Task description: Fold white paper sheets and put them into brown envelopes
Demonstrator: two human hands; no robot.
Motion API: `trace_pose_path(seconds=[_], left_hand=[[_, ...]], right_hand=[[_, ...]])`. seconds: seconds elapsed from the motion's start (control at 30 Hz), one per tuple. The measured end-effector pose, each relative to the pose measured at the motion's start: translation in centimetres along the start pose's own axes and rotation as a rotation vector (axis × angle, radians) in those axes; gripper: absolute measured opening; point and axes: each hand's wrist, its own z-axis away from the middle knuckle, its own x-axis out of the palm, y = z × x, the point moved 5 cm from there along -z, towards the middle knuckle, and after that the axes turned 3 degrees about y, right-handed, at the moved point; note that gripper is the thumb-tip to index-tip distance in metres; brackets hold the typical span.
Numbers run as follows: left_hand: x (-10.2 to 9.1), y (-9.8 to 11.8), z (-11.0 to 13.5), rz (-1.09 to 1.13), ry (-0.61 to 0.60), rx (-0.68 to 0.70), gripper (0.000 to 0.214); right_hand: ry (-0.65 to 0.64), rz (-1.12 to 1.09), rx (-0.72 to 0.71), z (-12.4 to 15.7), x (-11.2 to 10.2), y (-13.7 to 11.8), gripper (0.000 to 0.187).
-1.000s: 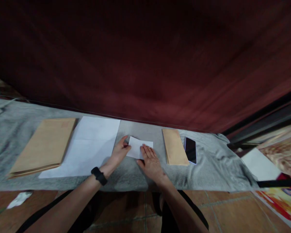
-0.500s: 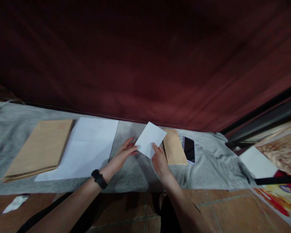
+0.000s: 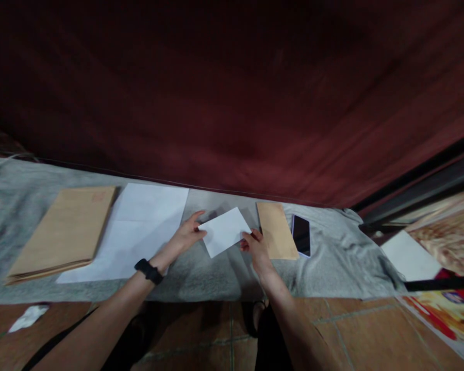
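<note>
Between my two hands is a small white rectangle of paper (image 3: pixel 225 232), held at a slant above the grey cloth. My left hand (image 3: pixel 185 234), below a black wristband, pinches its left edge with the index finger raised. At the lower right corner, the thumb and fingers of my right hand (image 3: pixel 255 247) are closed on it. Larger white sheets (image 3: pixel 147 226) with a crease across them lie to the left, partly under a stack of brown envelopes (image 3: pixel 65 226). A smaller brown envelope (image 3: pixel 276 232) lies just right of my right hand.
A phone (image 3: pixel 301 236) with a dark screen lies beside the small envelope. Grey cloth (image 3: pixel 340 257) covers the narrow surface, with a dark red sheet (image 3: pixel 232 103) rising behind it. Crumpled white paper (image 3: pixel 29 318) is on the tiled floor (image 3: pixel 355 330).
The white paper has turned clockwise to lie more sideways and come slightly left. My left hand has shifted left and up and now grips its left edge; my right hand stays on it.
</note>
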Motion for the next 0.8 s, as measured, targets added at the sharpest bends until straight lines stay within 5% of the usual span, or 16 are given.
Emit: trace_pose_path(seconds=[0.3, 0.6, 0.8], left_hand=[[-0.2, 2.1, 0.2, -0.491, 0.192, 0.212, 0.075], [3.1, 3.5, 3.4, -0.999, 0.107, 0.446, 0.064], [5.3, 3.5, 5.1, -1.205, 0.097, 0.521, 0.060]], right_hand=[[-0.089, 0.400, -0.106, -0.5, -0.2, 1.0, 0.020], [-0.111, 0.552, -0.161, -0.3, -0.6, 0.8, 0.000], [-0.084, 0.586, -0.184, 0.4, -0.4, -0.2, 0.006]])
